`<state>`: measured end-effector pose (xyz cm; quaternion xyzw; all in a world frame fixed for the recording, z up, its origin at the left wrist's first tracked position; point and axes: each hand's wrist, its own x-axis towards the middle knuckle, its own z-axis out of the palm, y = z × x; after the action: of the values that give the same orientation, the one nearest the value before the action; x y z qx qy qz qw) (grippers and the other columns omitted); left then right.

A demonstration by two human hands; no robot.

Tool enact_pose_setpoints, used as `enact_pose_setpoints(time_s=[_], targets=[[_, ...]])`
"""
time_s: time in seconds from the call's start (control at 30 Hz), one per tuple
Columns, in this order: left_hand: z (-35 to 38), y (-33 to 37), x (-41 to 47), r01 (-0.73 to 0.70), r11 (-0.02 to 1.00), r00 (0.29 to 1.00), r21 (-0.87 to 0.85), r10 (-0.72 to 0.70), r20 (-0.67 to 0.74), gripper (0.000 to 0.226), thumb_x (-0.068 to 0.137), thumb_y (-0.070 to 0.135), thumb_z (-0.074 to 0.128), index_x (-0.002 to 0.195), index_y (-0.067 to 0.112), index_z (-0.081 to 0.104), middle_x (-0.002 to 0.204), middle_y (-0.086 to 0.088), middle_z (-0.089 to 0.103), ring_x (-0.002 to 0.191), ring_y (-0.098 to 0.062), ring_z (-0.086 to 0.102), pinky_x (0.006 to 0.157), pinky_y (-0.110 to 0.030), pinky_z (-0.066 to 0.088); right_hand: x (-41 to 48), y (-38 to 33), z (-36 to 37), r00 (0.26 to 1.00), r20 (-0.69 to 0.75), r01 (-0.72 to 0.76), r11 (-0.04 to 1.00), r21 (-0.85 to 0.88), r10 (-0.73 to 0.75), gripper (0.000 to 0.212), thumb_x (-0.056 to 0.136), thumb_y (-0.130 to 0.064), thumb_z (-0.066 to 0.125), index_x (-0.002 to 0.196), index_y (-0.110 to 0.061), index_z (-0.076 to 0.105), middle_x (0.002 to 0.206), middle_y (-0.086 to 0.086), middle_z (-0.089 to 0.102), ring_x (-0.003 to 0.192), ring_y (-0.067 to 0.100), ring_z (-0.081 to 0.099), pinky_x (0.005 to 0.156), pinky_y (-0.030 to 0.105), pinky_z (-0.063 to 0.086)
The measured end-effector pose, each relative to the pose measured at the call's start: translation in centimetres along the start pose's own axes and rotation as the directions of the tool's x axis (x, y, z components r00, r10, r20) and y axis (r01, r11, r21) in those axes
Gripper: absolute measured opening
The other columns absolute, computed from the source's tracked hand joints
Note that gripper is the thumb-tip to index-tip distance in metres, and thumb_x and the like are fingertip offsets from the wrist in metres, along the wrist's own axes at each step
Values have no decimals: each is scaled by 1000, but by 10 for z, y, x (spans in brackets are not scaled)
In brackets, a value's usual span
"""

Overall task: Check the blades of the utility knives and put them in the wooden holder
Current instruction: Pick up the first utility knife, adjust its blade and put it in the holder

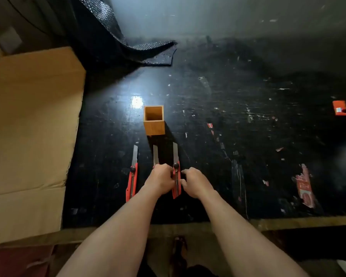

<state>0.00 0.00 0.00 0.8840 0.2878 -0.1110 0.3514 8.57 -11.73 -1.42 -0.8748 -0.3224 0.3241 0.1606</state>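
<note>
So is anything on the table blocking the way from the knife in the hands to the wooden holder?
Nothing visible. The right knife, held by both hands, left and right, points toward the wooden holder, with only bare black table between. The holder's opening looks empty.

1. On the torn red label (305,186) stuck at the right of the black table (238,116): white marks like printed characters; too blurred for reading.
2. On the small orange piece (340,108) near the right edge: one pale patch, maybe a sticker; no letter clear enough for reading.
3. On the red scrap (209,125) right of the wooden holder (154,126): a white stripe only; no legible text.
4. Elsewhere: no readable word, brand or number.
</note>
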Motion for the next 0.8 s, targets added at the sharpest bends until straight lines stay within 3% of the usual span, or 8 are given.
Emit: enact_pose_setpoints(time_s=[0.23,0.37,0.53,0.7,0.8], targets=[[22,6,3,188,953,974,-237,-211,-78,6,89,17,73,89,19,78,79,3,75,78,-11,73,81,-37,63,-3,2,15,995,-85,-48,988,144,60,18,92,-18,62,108,-18,70,106,2,66,93,20,66,82,38,58],[29,9,-3,219,896,956,-385,-276,-97,19,89,7,73,106,17,75,89,9,72,89,-10,71,84,-30,61,-6,3,16,988,-77,-99,927,363,136,21,93,-17,64,112,-24,65,97,-5,69,84,10,69,77,35,61],[20,13,-3,174,802,947,-572,-296,-126,35,88,6,75,121,15,71,107,0,76,89,-6,67,67,-13,51,-9,6,0,976,-159,-48,860,509,148,25,91,-13,66,114,-22,67,95,-9,71,85,7,70,74,29,61],[-10,23,-3,99,719,972,-688,-219,-89,31,87,5,74,113,22,75,102,3,78,100,-15,74,89,-40,62,-15,-3,-32,971,-228,72,812,579,76,23,90,-11,68,110,-22,69,97,-6,73,88,10,72,78,38,63],[-36,29,-3,26,668,981,-743,-159,-108,31,90,1,69,114,20,74,106,-1,78,100,-19,75,89,-46,62,-14,-17,-54,965,-262,153,774,615,17,23,90,-10,68,111,-19,68,99,-2,74,90,13,73,78,41,63]])
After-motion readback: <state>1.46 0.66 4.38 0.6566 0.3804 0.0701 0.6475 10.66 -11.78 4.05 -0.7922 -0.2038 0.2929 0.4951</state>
